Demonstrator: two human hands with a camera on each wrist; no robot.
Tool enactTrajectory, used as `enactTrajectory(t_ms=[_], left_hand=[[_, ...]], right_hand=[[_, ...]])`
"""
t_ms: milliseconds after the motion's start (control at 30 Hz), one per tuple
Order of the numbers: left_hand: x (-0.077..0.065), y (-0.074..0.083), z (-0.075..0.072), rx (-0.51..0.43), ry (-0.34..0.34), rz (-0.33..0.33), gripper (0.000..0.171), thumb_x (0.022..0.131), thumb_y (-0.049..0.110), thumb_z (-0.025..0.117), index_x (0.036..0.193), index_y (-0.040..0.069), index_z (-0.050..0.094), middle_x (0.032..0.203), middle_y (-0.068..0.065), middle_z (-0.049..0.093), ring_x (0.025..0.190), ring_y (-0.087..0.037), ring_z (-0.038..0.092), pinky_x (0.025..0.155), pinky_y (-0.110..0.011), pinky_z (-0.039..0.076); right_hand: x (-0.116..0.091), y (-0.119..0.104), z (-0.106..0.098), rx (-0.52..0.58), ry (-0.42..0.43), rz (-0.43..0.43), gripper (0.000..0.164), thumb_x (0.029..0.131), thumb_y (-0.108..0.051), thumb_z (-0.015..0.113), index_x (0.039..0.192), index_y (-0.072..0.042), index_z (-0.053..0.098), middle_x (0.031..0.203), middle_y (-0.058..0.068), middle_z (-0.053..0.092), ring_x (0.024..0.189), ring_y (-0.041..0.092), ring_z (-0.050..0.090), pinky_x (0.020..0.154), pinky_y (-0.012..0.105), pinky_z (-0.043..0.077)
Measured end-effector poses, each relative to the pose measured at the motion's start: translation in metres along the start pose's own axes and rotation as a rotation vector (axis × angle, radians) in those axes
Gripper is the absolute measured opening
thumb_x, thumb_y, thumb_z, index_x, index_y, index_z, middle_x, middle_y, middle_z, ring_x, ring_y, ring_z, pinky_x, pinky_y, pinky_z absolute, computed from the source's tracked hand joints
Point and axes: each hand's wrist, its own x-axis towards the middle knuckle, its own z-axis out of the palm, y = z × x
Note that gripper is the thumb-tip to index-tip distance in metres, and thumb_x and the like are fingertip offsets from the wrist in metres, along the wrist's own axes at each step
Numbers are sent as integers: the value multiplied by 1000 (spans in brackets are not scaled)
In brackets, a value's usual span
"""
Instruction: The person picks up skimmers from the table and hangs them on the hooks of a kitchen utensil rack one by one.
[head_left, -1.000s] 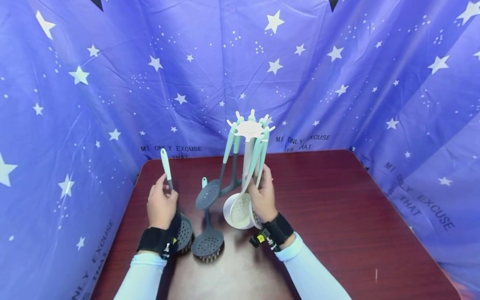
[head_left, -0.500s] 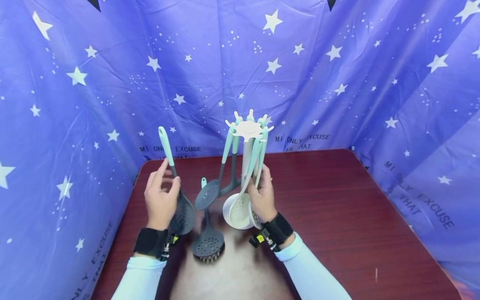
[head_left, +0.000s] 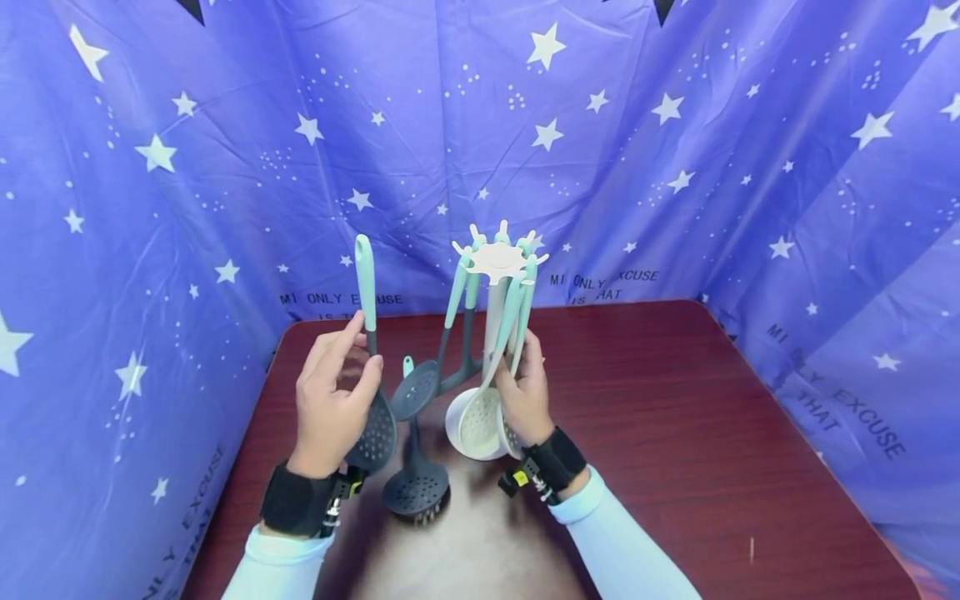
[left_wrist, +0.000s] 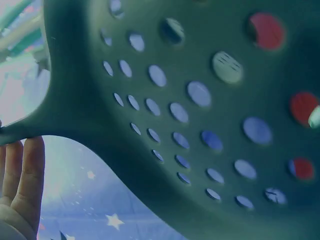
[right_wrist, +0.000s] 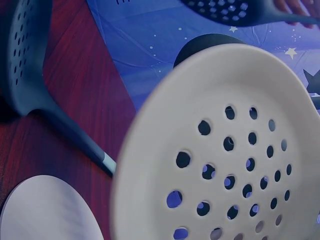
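My left hand (head_left: 330, 408) pinches the dark grey shaft of a perforated skimmer (head_left: 377, 429), held nearly upright with its mint handle on top. In the left wrist view the skimmer's holed head (left_wrist: 85, 100) fills most of the picture, fingertips against its neck. To the right stands a white utensil stand (head_left: 498, 260) with several mint-handled utensils hanging from its hooks. My right hand (head_left: 527, 400) grips around its post, low down, among the hanging handles; some fingers are hidden. A white skimmer (right_wrist: 147, 150) hangs close to the right wrist camera.
Another dark grey skimmer (head_left: 416, 492) lies on the dark red table (head_left: 675, 433), between the left hand and the stand. From the stand's left side hangs a grey skimmer (head_left: 415, 392). A blue starry curtain (head_left: 420, 150) surrounds the table's back and sides.
My left hand has lifted the skimmer and carried it to the right, closer to the stand; its handle now stands straighter. The right hand and the stand have stayed put.
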Motion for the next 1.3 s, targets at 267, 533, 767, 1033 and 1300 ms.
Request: enactTrajectory(t_ms=[267,533,767,1033,1300], left_hand=[[2,19,4,-66,-64,64,61,87,-14,71,143,4,60,113,-16,65,91,-12,63,80,-14,53],[1,25,9,-125,-126,82,61,85,-18,71,142,-1,59,113,-18,63,90,-12,63,77,-16,55],[2,30,14,-140,-159,99,62,86,-17,70,144,0,58,110,-18,61,89,-16,61,75,-16,55],[2,31,19,-79,-208,115,63,87,-13,70,145,7,59,109,-14,62,85,-16,60,71,-17,54],[2,32,22,-49,-247,77,61,89,-8,70,146,11,59,112,-9,62,87,-14,60,71,-16,54]], right_hand=[[-1,1,-1,0,-2,1,47,101,15,47,146,13,34,122,37,57,105,18,62,83,25,55],[-2,-1,-1,-10,-4,-3,47,101,16,46,147,14,34,128,37,55,109,15,60,87,25,55],[-3,0,-2,-15,-13,-15,48,101,17,45,147,14,33,129,36,54,109,15,60,87,24,55],[-4,25,-6,-18,0,-23,51,100,19,45,149,9,33,130,31,56,109,12,60,86,23,55],[-4,33,-9,-19,-13,-56,49,103,9,48,150,-1,38,129,21,59,108,17,61,85,26,56]])
